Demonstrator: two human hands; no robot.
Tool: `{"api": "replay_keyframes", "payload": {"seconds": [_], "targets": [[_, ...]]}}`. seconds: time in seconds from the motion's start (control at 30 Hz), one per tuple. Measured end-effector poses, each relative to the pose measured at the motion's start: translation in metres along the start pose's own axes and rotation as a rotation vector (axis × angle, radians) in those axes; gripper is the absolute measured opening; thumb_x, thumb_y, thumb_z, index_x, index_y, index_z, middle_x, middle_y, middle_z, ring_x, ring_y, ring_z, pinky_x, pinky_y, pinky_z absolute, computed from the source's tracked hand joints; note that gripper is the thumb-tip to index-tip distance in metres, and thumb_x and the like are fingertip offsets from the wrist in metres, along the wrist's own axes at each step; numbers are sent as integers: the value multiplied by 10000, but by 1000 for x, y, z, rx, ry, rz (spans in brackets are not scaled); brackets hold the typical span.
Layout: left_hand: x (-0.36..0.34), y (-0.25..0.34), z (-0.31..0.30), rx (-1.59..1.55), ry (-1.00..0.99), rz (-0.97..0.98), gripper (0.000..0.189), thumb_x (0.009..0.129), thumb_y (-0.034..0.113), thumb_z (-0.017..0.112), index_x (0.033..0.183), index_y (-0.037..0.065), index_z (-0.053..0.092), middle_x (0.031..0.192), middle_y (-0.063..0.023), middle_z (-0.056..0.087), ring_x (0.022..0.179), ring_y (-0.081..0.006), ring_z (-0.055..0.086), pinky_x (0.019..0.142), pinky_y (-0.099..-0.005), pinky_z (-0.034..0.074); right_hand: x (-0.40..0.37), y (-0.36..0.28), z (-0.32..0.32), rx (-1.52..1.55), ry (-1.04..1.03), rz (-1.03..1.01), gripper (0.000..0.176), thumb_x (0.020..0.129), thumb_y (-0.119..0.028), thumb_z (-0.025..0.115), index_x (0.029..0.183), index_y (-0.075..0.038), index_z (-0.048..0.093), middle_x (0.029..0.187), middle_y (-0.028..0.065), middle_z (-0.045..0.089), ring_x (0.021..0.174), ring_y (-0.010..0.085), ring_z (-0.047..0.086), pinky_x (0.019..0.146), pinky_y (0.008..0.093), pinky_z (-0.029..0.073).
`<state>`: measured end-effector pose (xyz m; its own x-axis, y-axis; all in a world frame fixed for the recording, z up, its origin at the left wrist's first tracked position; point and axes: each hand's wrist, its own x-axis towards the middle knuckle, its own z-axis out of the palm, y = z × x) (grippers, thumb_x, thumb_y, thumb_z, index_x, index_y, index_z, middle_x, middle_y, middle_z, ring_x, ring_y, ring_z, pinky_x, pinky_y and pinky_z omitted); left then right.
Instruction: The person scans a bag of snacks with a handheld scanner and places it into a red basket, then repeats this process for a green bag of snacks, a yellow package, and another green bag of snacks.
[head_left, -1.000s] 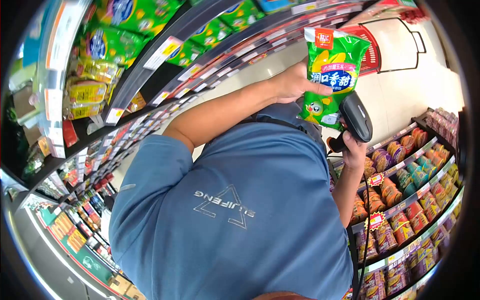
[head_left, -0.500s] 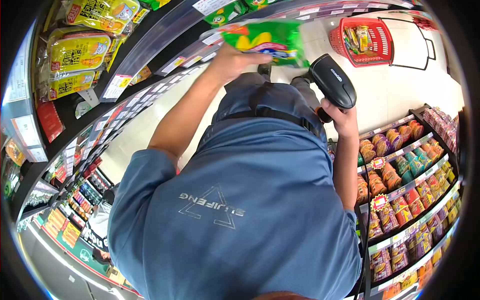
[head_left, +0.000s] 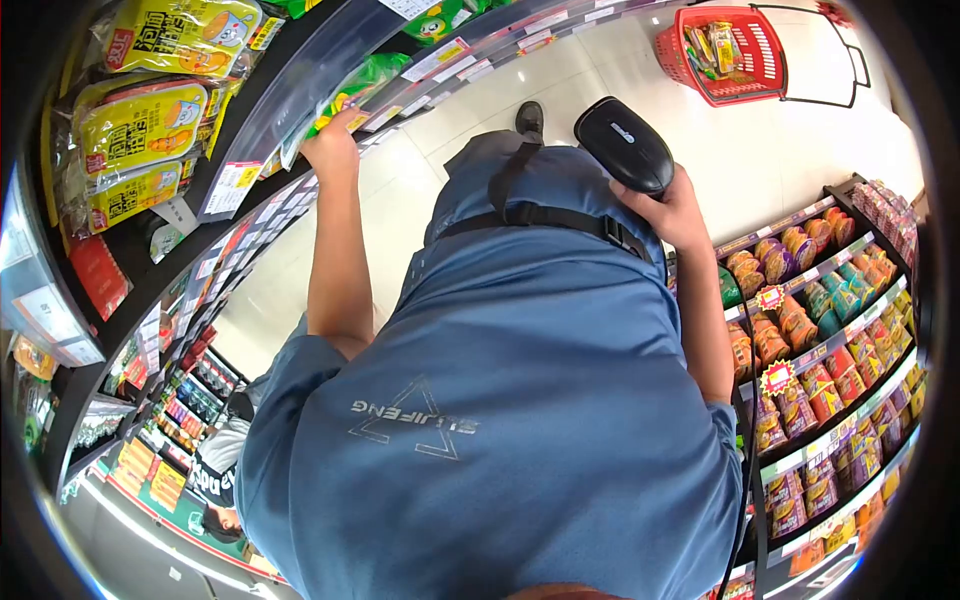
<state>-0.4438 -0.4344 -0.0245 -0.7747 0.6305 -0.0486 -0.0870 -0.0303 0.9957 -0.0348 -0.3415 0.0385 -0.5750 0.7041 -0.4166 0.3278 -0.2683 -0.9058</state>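
My left hand [head_left: 332, 152] is at the edge of the shelf on the left, its fingers closed on a green snack bag [head_left: 370, 78]. Part of the bag is behind the clear shelf front and price-tag strip. My right hand [head_left: 668, 205] is wrapped round the handle of a black handheld scanner [head_left: 625, 145], held in front of my waist. The scanner's rounded head points up and left, and most of its handle is hidden by my fingers.
Yellow packaged foods [head_left: 140, 125] fill the upper left shelf. A red shopping basket [head_left: 725, 55] with several small packets stands on the floor ahead. Right of me is a rack of cup and bag noodles [head_left: 830, 370]. A black cable [head_left: 757, 450] hangs by my right arm. Another person [head_left: 215, 460] is at lower left.
My left hand has moved left and down with the green bag, from above the aisle into the shelf edge. The scanner in my right hand has shifted slightly left.
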Motion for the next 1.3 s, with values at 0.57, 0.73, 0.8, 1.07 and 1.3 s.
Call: {"api": "replay_keyframes", "payload": {"seconds": [0.57, 0.73, 0.8, 1.07, 1.3], "targets": [[94, 5, 16, 359, 40, 175, 341, 825, 12, 615, 1159, -15, 557, 1224, -127, 587, 1041, -244, 578, 914, -350, 457, -18, 10, 12, -131, 94, -20, 408, 765, -141, 737, 1117, 16, 602, 974, 122, 669, 910, 199, 622, 867, 324, 468], [93, 16, 27, 379, 37, 162, 361, 821, 17, 639, 1170, -20, 556, 1240, -132, 578, 1067, -243, 566, 934, -347, 439, -19, 10, 15, -113, 130, -56, 402, 767, -141, 741, 1114, 11, 605, 954, 115, 678, 890, 199, 631, 851, 325, 477], [89, 16, 29, 378, 42, 149, 369, 819, 20, 648, 1175, -22, 555, 1247, -134, 574, 1078, -242, 561, 943, -345, 431, -18, 13, 15, -124, 125, -32, 408, 769, -144, 742, 1121, 9, 604, 949, 112, 681, 889, 195, 632, 849, 323, 478], [64, -23, 33, 213, 111, 82, 420, 848, 65, 666, 1233, -36, 532, 1295, -137, 544, 1163, -233, 517, 1010, -335, 375, -14, 28, 14, -126, 147, -22, 383, 781, -159, 746, 1100, 9, 617, 941, 100, 688, 882, 169, 624, 836, 314, 478], [76, -23, 12, 1432, -100, 446, 348, 882, 57, 560, 1212, -52, 539, 1273, -172, 552, 1173, -239, 524, 1029, -362, 372, -16, 33, 8, -132, 151, 24, 353, 784, -161, 748, 1068, 11, 629, 901, 100, 688, 855, 164, 620, 822, 309, 481]]}}
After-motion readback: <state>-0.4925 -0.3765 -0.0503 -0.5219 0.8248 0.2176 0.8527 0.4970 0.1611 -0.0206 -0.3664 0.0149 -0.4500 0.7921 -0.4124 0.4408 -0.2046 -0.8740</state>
